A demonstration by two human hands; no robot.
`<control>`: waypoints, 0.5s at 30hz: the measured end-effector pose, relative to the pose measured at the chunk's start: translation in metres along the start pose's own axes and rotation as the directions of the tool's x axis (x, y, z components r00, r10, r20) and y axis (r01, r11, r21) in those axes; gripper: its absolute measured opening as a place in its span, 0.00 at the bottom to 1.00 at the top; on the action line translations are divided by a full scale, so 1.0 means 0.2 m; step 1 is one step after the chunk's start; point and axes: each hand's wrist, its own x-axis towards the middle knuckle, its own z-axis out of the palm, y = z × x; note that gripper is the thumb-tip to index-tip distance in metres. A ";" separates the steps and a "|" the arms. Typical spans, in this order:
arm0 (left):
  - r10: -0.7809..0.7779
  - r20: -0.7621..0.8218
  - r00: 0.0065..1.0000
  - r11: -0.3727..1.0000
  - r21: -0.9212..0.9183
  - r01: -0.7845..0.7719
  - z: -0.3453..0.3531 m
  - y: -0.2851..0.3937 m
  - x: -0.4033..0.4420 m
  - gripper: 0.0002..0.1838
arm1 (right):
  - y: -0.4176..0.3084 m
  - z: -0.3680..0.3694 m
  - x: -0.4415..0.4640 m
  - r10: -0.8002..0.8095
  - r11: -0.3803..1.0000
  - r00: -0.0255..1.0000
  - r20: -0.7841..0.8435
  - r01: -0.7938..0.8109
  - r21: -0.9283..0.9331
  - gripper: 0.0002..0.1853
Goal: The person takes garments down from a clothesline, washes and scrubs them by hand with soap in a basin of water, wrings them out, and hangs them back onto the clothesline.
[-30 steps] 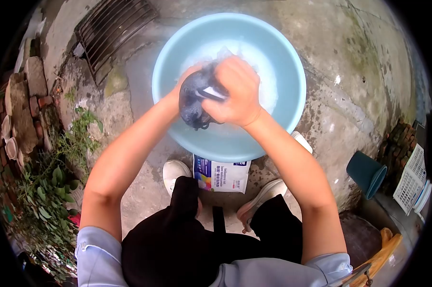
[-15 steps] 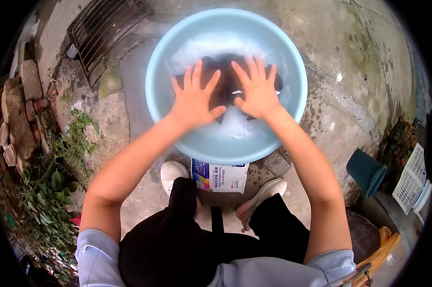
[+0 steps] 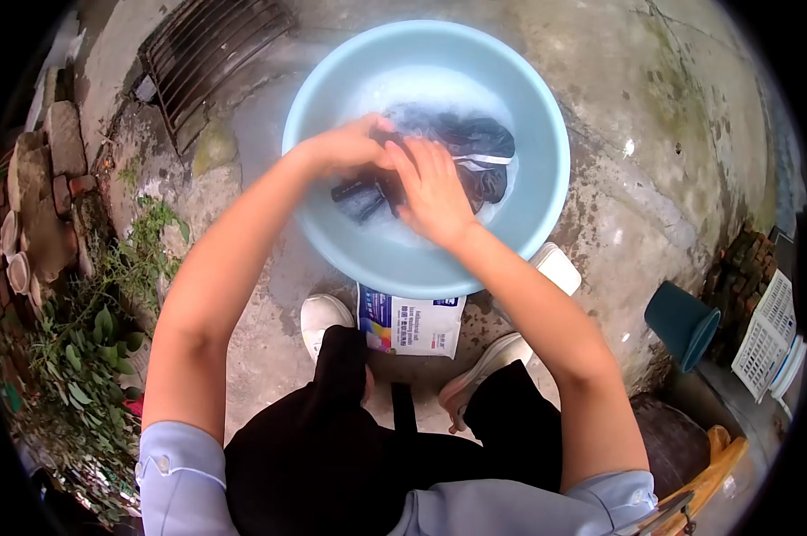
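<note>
Dark wet cloth (image 3: 479, 138) with a white stripe lies in soapy water inside a light blue basin (image 3: 421, 284). My left hand (image 3: 357, 145) is over the cloth's left part, its fingers blurred and partly behind the other hand. Beside it, my right hand (image 3: 432, 186) lies on the middle of the cloth, palm down with fingers extended. The two hands meet or overlap at the fingertips. Whether the left fingers grip any cloth cannot be made out.
A printed packet of washing powder (image 3: 412, 323) lies below the basin, between my shoes. A metal grate (image 3: 211, 62) is at the upper left, plants (image 3: 91, 357) at the left. To the right are a dark green bucket (image 3: 682, 323) and a white plastic basket (image 3: 765, 335).
The cloth was bunched up in both hands, then lay under my spread palms. Now my hands have come together over its left part, and the cloth has shifted.
</note>
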 end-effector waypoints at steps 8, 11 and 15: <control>-0.044 0.171 0.984 0.660 -0.735 0.157 0.06 0.07 -0.27 0.25 | 0.05 -0.25 0.00 -0.106 0.994 0.994 -0.006 0.106 0.024 0.21; 0.088 -0.005 0.996 0.763 -0.642 -0.070 0.02 0.10 -0.32 0.17 | 0.04 -0.45 0.00 -0.026 0.962 0.988 -0.154 0.067 0.266 0.17; 0.188 -0.252 0.949 0.878 -0.390 -0.277 -0.08 0.19 -0.45 0.13 | 0.07 -0.72 -0.05 0.306 0.723 0.949 0.072 -0.281 0.631 0.16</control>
